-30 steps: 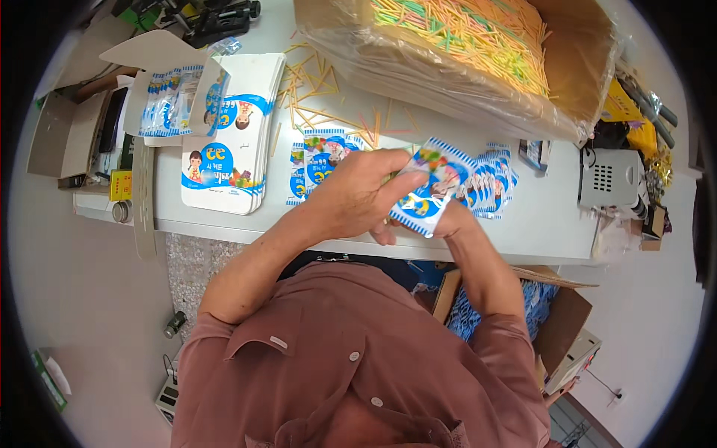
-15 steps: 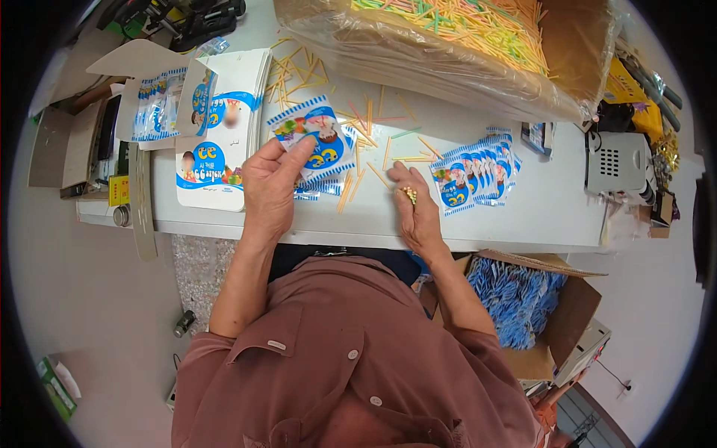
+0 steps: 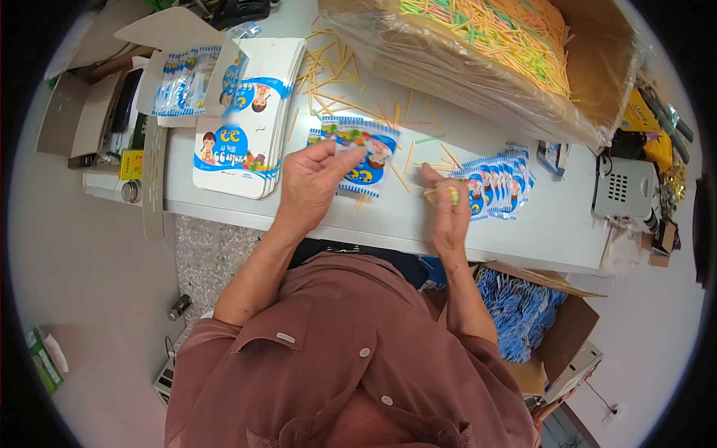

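Note:
My left hand pinches a small blue and white printed packet between thumb and fingers above the table. Under and behind it lie other packets, partly covered. My right hand is closed round a small bundle of thin coloured sticks, whose yellow-green ends show by the fingers. Just right of that hand, several matching packets lie fanned out in an overlapping row. Loose thin sticks in yellow, orange, pink and green are scattered on the table beyond both hands.
A plastic-lined carton full of coloured sticks stands at the back right. Flat printed cartons are stacked at left, beside an opened box holding packets. Below the table's right front, another carton contains many blue packets. A grey device sits far right.
The view has shifted, so the table's things appear moved. My left hand has brought its packet closer to my right hand. The right hand, still holding the sticks, has turned and its fingers point up more.

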Available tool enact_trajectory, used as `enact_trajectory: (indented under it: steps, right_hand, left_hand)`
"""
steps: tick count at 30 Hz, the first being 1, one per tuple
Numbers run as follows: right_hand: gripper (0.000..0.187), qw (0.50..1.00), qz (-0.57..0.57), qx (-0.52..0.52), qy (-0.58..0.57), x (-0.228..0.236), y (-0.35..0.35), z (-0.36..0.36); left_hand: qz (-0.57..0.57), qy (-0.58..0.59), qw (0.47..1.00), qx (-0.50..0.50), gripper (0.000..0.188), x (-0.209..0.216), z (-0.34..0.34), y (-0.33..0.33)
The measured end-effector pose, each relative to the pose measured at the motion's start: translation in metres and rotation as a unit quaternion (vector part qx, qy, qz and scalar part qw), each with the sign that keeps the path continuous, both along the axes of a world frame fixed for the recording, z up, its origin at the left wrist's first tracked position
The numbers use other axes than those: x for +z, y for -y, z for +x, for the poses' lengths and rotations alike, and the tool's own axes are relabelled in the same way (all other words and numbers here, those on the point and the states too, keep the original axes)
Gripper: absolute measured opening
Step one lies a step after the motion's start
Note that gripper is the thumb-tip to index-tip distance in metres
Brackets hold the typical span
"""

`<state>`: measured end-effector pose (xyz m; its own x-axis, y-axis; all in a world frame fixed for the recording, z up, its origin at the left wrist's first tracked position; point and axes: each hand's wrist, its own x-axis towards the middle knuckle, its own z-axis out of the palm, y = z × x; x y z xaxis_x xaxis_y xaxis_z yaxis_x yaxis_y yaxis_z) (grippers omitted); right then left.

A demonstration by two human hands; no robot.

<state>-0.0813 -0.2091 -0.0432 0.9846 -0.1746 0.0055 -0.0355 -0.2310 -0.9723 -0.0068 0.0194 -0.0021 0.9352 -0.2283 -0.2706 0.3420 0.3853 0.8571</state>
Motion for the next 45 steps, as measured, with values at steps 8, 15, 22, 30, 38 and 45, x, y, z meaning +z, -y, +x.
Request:
enact_trajectory:
  steps: [8,15,22,30,38,45]
  right_hand:
    - [0.016,0.934,0.345,0.009,0.098,0.044,-0.013,0.037]
    - [0.018,0.894,0.428,0.057,0.115,0.061,-0.031,0.058]
    - [0.017,0.866,0.492,0.066,0.05,0.05,-0.058,0.056]
    - [0.019,0.862,0.501,0.057,0.048,0.047,-0.048,0.057]
    - [0.02,0.867,0.487,0.07,0.075,0.052,-0.05,0.062]
    - [0.021,0.86,0.5,0.076,0.063,0.044,-0.051,0.061]
  left_hand:
    - [0.062,0.038,0.997,-0.024,0.017,0.0,-0.008,0.006]
    - [0.215,0.147,0.963,-0.066,0.018,-0.007,-0.016,0.005]
    - [0.074,0.045,0.996,-0.016,0.016,-0.007,-0.02,0.012]
    - [0.155,0.075,0.985,-0.025,0.015,-0.014,-0.023,0.003]
    - [0.157,0.069,0.985,0.021,0.013,-0.013,-0.028,0.008]
    - [0.141,0.081,0.986,0.035,0.012,-0.022,-0.027,0.005]
